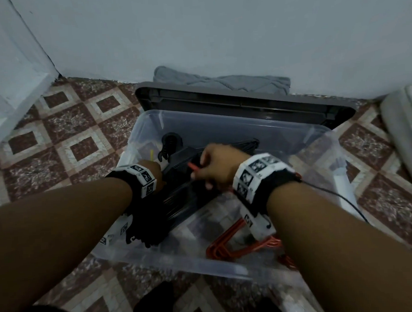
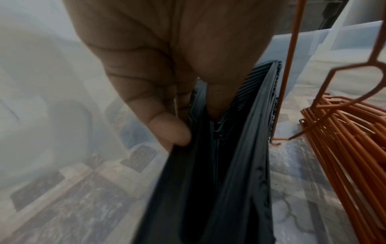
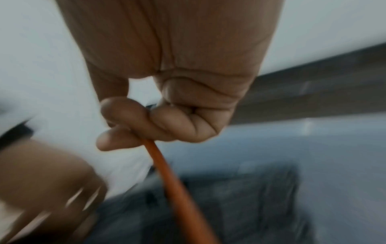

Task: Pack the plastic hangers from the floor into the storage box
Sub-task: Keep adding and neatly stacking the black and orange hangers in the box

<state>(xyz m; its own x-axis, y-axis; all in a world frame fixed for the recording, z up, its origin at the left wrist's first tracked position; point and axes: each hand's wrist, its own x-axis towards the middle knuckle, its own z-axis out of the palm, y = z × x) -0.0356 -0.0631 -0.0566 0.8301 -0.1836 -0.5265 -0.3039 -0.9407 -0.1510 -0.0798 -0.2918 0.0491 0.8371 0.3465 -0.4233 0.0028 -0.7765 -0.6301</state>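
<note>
A clear plastic storage box (image 1: 233, 270) stands on the tiled floor in front of me. Inside it my left hand (image 1: 156, 174) grips a thick bundle of black hangers (image 1: 185, 181), seen close as the black hangers (image 2: 211, 173) with my left hand (image 2: 177, 115) wrapped round them. My right hand (image 1: 216, 166) pinches a thin orange hanger (image 1: 193, 167) above the black bundle; the right wrist view shows the orange hanger (image 3: 169, 171) between the fingers of my right hand (image 3: 144, 125). A stack of orange hangers (image 1: 232, 244) lies at the box's near right, also in the left wrist view as orange hangers (image 2: 342, 140).
The box's grey lid (image 1: 242, 100) leans behind it against the wall, with a folded grey cloth (image 1: 222, 82) beyond. A white door frame (image 1: 9, 78) is at the left and a pale cushioned edge (image 1: 406, 138) at the right. Patterned floor tiles (image 1: 61, 131) surround the box.
</note>
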